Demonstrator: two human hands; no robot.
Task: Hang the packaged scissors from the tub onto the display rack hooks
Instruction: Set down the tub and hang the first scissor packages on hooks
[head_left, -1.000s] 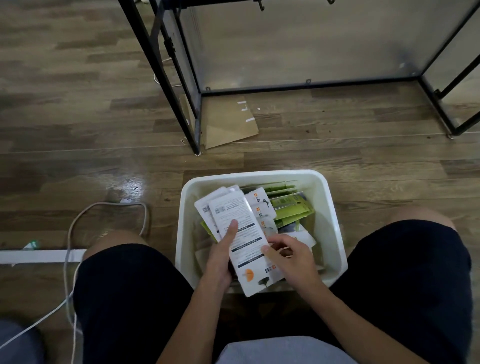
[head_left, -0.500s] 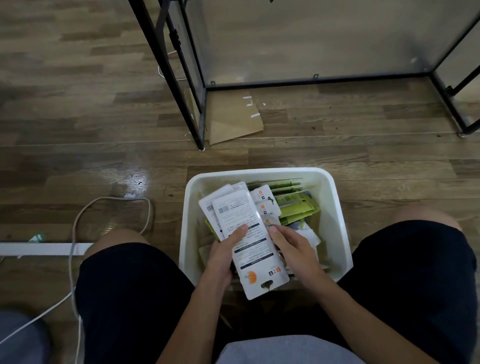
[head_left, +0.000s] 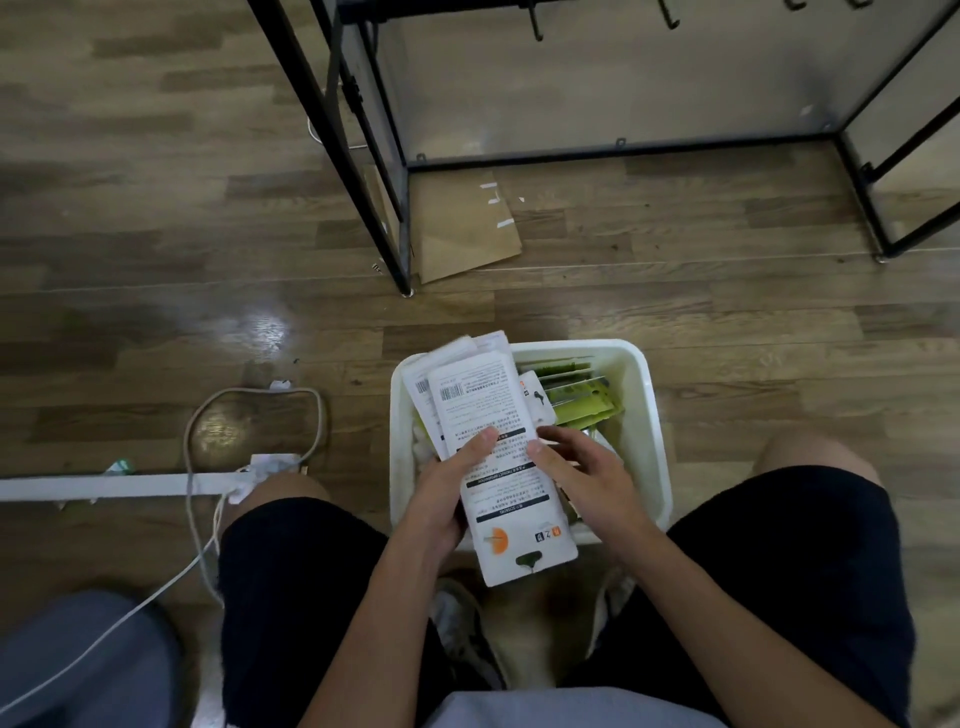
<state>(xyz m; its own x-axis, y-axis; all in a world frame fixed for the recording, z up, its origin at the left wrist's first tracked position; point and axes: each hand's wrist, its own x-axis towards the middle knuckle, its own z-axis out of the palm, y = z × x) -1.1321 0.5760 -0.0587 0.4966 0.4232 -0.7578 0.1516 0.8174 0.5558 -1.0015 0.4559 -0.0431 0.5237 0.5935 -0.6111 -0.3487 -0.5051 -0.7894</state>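
A seated person sorts packaged scissors over a white tub (head_left: 655, 415) set on the wood floor between the knees. The left hand (head_left: 448, 491) grips a fanned stack of white packs (head_left: 485, 415), thumb pressed across the top one, printed backs up and hang holes at the near end, probably so several can be carried to the rack in one trip. The right hand (head_left: 584, 475) rests at the stack's right edge, thumb on the top pack and fingers loosely bent over the tub; whether it pinches a pack cannot be told. More packs, green ones (head_left: 582, 410) among them, lie in the tub's far right part. The black display rack (head_left: 363, 171) stands beyond the tub, a few bare hooks (head_left: 536, 26) showing at the far edge. A cardboard sheet (head_left: 462, 234) lies by the rack's foot; a cable (head_left: 208, 467) loops at left.
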